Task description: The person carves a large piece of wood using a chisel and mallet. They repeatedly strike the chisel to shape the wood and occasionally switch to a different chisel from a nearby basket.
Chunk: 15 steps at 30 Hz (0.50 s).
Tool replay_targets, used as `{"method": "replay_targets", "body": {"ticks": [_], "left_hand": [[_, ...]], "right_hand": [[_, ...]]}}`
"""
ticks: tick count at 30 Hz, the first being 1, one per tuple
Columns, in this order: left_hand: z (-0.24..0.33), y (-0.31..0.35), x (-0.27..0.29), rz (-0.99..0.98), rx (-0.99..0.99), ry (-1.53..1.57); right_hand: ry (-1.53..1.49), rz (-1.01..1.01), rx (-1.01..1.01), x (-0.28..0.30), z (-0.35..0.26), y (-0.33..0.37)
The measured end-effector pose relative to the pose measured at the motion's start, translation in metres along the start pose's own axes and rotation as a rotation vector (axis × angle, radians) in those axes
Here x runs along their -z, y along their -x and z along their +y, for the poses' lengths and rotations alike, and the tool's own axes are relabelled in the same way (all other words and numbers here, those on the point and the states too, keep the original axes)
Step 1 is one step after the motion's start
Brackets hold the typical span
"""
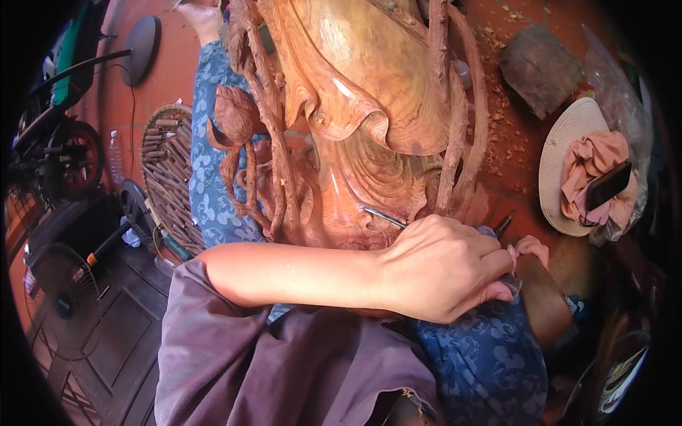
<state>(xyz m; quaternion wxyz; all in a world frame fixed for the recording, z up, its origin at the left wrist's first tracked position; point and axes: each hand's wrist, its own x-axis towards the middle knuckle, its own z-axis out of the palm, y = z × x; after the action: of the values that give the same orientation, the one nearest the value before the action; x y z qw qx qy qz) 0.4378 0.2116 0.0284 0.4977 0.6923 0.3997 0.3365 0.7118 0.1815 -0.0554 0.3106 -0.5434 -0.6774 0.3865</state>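
Note:
My left hand (pixel 447 268) reaches across from the left, its fingers wrapped round a slim carving tool. The tool's thin metal blade (pixel 383 216) points up and left, its tip against the lower part of a carved wooden sculpture (pixel 355 163). A clear, rounded handle end (pixel 511 285) sticks out past the left fingers. Close beside them, my right hand (pixel 531 251) is partly hidden, with its fingers curled; what it holds, if anything, does not show. The sculpture has glossy flowing folds, framed by carved stems and a bud (pixel 236 117).
A woven basket (pixel 167 170) of short wooden pieces stands at the left, near a fan (pixel 67 302) and a motorbike wheel (pixel 74 160). To the right lie a wood block (pixel 541 71), wood chips, and a sun hat (pixel 558 170) with a phone (pixel 608 186) on cloth.

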Motion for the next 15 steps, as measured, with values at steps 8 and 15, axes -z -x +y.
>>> {"method": "replay_targets", "body": {"ticks": [8,15], "left_hand": [[0.0,0.003,0.004,-0.03,-0.017,-0.016],[0.013,0.008,0.002,0.031,-0.349,-0.211]], "right_hand": [[0.004,-0.044,-0.004,0.007,-0.01,-0.007],[-0.032,-0.13,-0.038,0.013,-0.012,-0.011]]}}
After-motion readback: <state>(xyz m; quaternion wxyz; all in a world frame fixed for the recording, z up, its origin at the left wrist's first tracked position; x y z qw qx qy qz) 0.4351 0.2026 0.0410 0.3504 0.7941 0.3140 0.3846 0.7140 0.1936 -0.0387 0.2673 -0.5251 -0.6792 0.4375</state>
